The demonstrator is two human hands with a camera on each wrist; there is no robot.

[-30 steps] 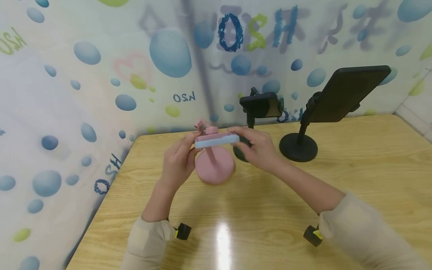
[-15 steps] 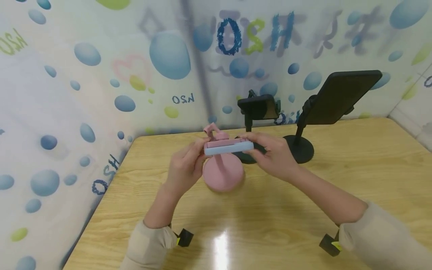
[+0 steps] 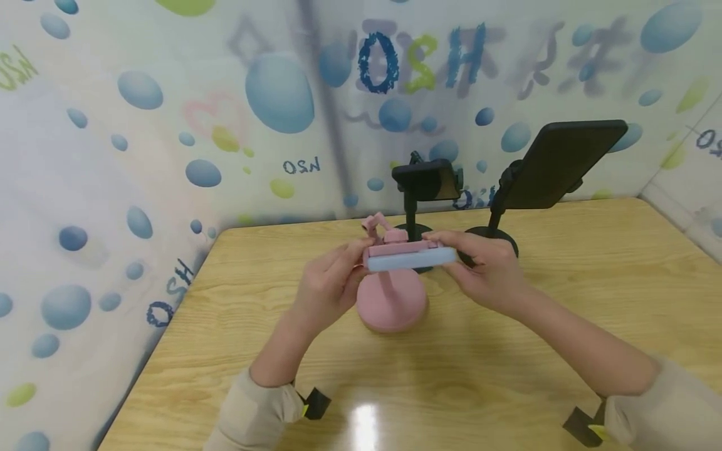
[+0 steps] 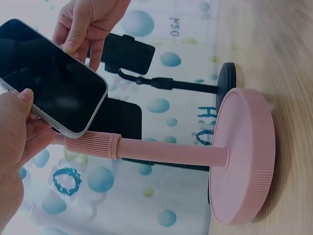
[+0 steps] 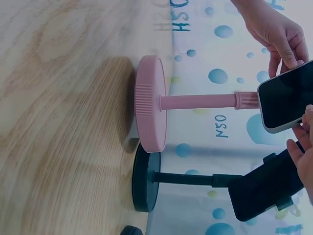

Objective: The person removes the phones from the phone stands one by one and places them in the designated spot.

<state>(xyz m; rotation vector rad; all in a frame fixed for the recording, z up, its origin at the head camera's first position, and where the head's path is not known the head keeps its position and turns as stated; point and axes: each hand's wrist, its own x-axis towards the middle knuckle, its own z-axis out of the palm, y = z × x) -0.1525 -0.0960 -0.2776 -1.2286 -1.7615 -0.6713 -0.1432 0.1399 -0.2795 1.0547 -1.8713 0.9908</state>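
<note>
A phone (image 3: 414, 259) in a pale case sits in the pink phone stand (image 3: 392, 300), its dark screen (image 4: 51, 73) facing the person. My left hand (image 3: 329, 282) pinches the phone's left edge, thumb at the front and fingers behind. At the opposite edge my right hand (image 3: 491, 269) pinches it the same way. The stand's pink post (image 5: 198, 101) rises from a round base that looks to rest on the table. Behind the phone, the clamp is partly hidden; whether fingers also touch it, I cannot tell.
Just behind stands a black stand with a phone (image 3: 431, 178). Farther right, another black stand holds a tablet (image 3: 564, 163). The wooden table (image 3: 254, 275) meets a patterned cloth backdrop (image 3: 271, 188) at its back edge.
Both hands, the phone and the pink stand have moved right and a little nearer the person. The grip on the phone looks the same. The head view has shifted slightly.
</note>
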